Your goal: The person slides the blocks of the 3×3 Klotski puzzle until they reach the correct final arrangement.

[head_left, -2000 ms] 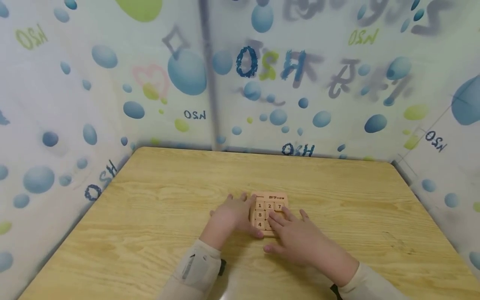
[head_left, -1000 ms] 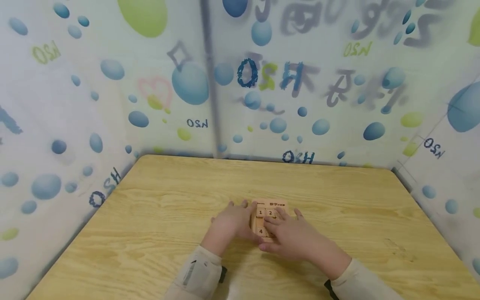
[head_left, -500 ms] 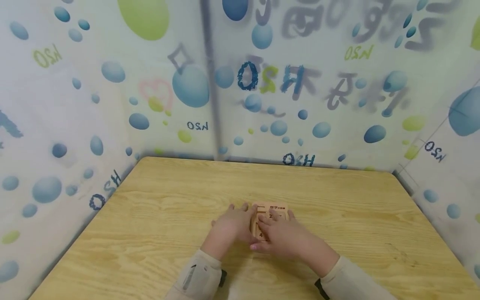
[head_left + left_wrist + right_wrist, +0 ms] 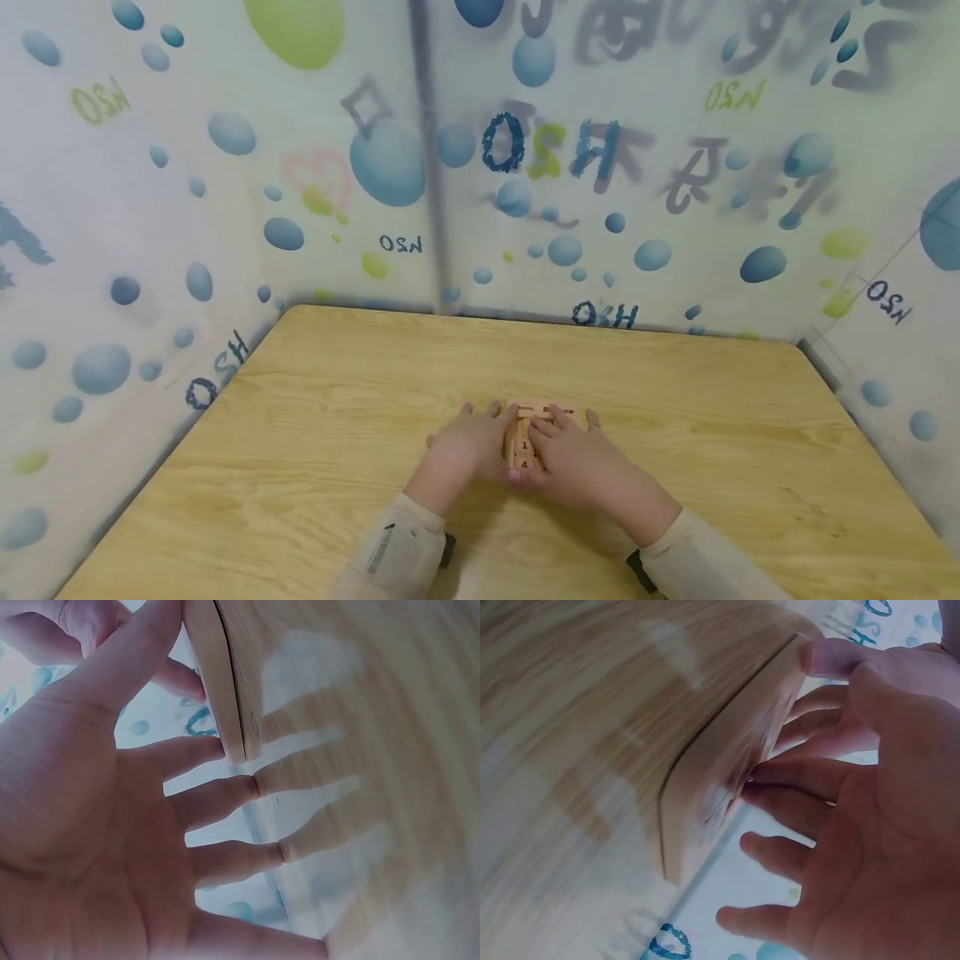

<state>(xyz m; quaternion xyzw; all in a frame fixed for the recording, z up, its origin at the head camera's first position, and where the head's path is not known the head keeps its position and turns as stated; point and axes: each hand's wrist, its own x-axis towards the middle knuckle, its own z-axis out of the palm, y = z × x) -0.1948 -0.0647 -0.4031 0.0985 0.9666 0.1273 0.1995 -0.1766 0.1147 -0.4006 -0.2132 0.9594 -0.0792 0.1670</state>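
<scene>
A wooden sliding number puzzle (image 4: 523, 408) lies flat on the table, with tiles 1 (image 4: 524, 446) and 4 (image 4: 524, 464) showing at its left side. My left hand (image 4: 467, 446) braces its left edge, index finger near the top corner and thumb near the bottom. In the left wrist view the hand's straight fingers spread, fingertips on the tabletop, beside the board's edge (image 4: 221, 682). My right hand (image 4: 581, 460) lies over the puzzle and hides most tiles. The right wrist view has its slightly bent index and middle fingertips (image 4: 761, 776) on the puzzle's face (image 4: 720, 806).
The wood-grain table (image 4: 337, 375) stretches out around both hands. Patterned curtain-like walls (image 4: 645, 200) with blue and green drops stand along its back and sides. Dark straps (image 4: 447, 550) show at the wrists.
The right hand has shifted left across the puzzle. Tile 8 has left its spot at the middle left, and tile 1 has slid down there, above 4. The left hand stays in place.
</scene>
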